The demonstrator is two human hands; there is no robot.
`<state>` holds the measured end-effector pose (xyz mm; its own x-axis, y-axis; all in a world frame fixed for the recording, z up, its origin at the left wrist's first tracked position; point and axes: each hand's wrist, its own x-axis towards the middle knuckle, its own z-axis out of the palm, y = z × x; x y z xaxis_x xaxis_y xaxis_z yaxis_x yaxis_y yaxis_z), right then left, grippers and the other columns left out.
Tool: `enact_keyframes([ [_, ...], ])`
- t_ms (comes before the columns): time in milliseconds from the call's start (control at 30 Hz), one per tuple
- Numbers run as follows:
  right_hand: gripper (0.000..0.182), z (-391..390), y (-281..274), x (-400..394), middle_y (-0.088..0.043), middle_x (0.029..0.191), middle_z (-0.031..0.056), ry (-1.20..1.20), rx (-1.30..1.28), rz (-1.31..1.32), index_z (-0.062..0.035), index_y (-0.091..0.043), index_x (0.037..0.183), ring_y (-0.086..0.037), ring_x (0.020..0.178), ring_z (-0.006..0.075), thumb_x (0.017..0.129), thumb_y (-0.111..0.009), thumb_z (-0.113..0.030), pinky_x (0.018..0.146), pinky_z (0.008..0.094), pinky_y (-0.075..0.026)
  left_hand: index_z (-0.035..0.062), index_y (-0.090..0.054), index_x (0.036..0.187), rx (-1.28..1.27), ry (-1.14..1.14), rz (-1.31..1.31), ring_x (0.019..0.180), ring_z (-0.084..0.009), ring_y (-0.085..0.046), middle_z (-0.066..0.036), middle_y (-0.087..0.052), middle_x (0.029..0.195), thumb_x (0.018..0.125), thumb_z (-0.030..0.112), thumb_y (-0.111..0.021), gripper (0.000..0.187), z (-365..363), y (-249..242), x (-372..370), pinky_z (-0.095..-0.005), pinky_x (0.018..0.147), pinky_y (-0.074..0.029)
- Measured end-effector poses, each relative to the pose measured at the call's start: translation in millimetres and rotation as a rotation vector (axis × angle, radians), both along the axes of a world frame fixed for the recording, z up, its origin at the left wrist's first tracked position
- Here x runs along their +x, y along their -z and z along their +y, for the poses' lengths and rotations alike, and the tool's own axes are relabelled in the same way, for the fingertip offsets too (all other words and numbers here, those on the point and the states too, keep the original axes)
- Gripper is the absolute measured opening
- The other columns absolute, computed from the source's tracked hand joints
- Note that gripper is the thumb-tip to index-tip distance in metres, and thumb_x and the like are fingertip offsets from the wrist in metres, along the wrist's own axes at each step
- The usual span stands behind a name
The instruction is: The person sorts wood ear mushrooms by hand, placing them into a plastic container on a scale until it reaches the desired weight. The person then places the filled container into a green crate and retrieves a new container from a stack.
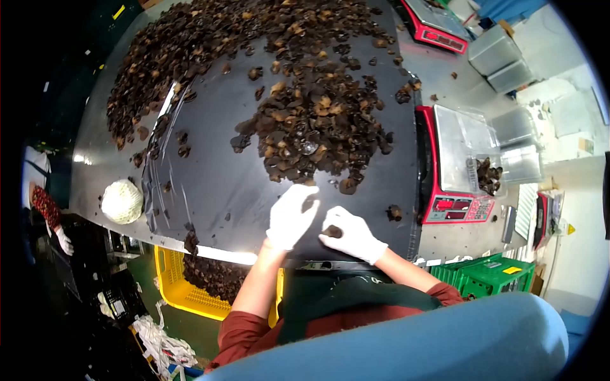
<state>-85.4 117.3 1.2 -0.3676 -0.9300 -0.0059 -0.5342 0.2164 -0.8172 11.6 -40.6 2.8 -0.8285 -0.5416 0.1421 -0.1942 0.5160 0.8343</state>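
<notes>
Hands gloved | left hand [291, 216] grip flat open, I hold nothing | right hand [351, 235] grip pinches mushroom piece [332, 232] for inspection | mushroom pile [311, 127] at 12 o'clock on surface [216, 184] | scale [460, 165] at 2 o'clock for weighing

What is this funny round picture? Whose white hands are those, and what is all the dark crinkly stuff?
The picture comes from a camera worn on a person's head, looking down, so its edges bend. The hands wear white gloves. The left hand lies open on a black sheet. The right hand pinches one dark piece. A big pile of dark dried pieces lies on the sheet, perhaps mushrooms. Beside it stands a red scale with a few pieces in a clear tray. A yellow crate sits below the table.
</notes>
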Motion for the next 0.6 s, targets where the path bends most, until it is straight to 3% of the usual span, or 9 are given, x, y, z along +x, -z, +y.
enact_keyframes([
  [67,0.021,26,-6,-13,-0.058,0.085,0.0087,0.094,0.034,-0.111,-0.0086,-0.059,0.085,-0.059,0.074,0.0255,0.077,-0.075,-0.019,0.069,0.0334,-0.050,0.0085,-0.064,0.109,-0.190,0.084,0.116,0.090,-0.0286,-0.064,-0.010,-0.065,0.097,0.080,0.012,-0.070,0.029,15,24,-31,-0.0339,0.083,-0.051],
  [100,0.020,39,-4,-19,-0.059,0.082,0.0098,0.117,0.026,-0.111,-0.0072,-0.060,0.087,-0.059,0.072,0.0253,0.079,-0.074,-0.020,0.069,0.0332,-0.050,0.0090,-0.062,0.115,-0.349,0.091,0.136,0.097,-0.0291,-0.062,-0.010,-0.064,0.106,0.080,0.017,-0.069,0.037,22,34,-45,-0.0366,0.088,-0.049],
  [200,0.020,74,-16,-24,-0.062,0.079,0.0104,0.243,0.214,-0.204,-0.0055,-0.062,0.089,-0.061,0.071,0.0253,0.080,-0.069,-0.022,0.068,0.0330,-0.050,0.0090,-0.049,0.132,-0.465,0.205,-0.138,0.098,-0.0277,-0.059,-0.011,-0.058,0.117,0.082,0.028,-0.066,0.056,37,46,-77,-0.0433,0.090,-0.043],
  [233,0.017,84,-18,-23,-0.063,0.080,0.0094,0.233,0.220,-0.063,-0.0072,-0.063,0.089,-0.063,0.072,0.0251,0.080,-0.067,-0.021,0.069,0.0329,-0.051,0.0098,-0.048,0.133,-0.549,0.200,-0.177,0.092,-0.0266,-0.058,-0.011,-0.059,0.108,0.082,0.029,-0.065,0.057,41,47,-83,-0.0456,0.085,-0.042],
  [333,0.024,104,-26,-28,-0.066,0.088,0.0087,0.385,0.257,0.072,-0.0103,-0.065,0.102,-0.066,0.077,0.0245,0.081,-0.065,-0.021,0.073,0.0329,-0.053,0.0097,-0.048,0.134,-0.550,0.188,-0.150,0.084,-0.0261,-0.058,-0.008,-0.058,0.095,0.079,0.024,-0.067,0.060,42,64,-90,-0.0410,0.077,-0.046],
  [367,0.028,109,-26,-32,-0.068,0.092,0.0092,0.467,0.252,0.096,-0.0112,-0.065,0.108,-0.067,0.079,0.0247,0.082,-0.064,-0.021,0.075,0.0329,-0.053,0.0084,-0.049,0.134,-0.498,0.200,-0.214,0.088,-0.0277,-0.060,-0.010,-0.062,0.104,0.080,0.018,-0.067,0.058,40,51,-87,-0.0376,0.079,-0.049],
  [433,0.044,114,-23,-42,-0.068,0.105,0.0117,0.558,0.273,0.198,-0.0109,-0.057,0.125,-0.067,0.087,0.0277,0.083,-0.061,-0.021,0.080,0.0356,-0.053,0.0100,-0.051,0.134,-0.226,0.143,0.061,0.091,-0.0256,-0.063,-0.009,-0.064,0.103,0.082,0.018,-0.064,0.053,35,52,-81,-0.0358,0.081,-0.051],
  [467,0.046,114,-19,-46,-0.067,0.104,0.0114,0.560,0.304,0.252,-0.0109,-0.055,0.127,-0.067,0.087,0.0280,0.083,-0.061,-0.023,0.079,0.0363,-0.053,0.0109,-0.051,0.135,-0.066,0.132,-0.023,0.102,-0.0266,-0.062,-0.011,-0.064,0.114,0.083,0.017,-0.065,0.054,33,47,-77,-0.0349,0.090,-0.049],
  [600,0.037,110,15,-58,-0.065,0.096,0.0113,0.509,0.368,0.381,-0.0111,-0.058,0.118,-0.065,0.083,0.0290,0.083,-0.060,-0.024,0.075,0.0379,-0.052,0.0106,-0.049,0.136,-0.028,0.146,-0.123,0.100,-0.0283,-0.062,-0.013,-0.064,0.112,0.081,0.015,-0.065,0.058,30,35,-74,-0.0343,0.089,-0.049],
])
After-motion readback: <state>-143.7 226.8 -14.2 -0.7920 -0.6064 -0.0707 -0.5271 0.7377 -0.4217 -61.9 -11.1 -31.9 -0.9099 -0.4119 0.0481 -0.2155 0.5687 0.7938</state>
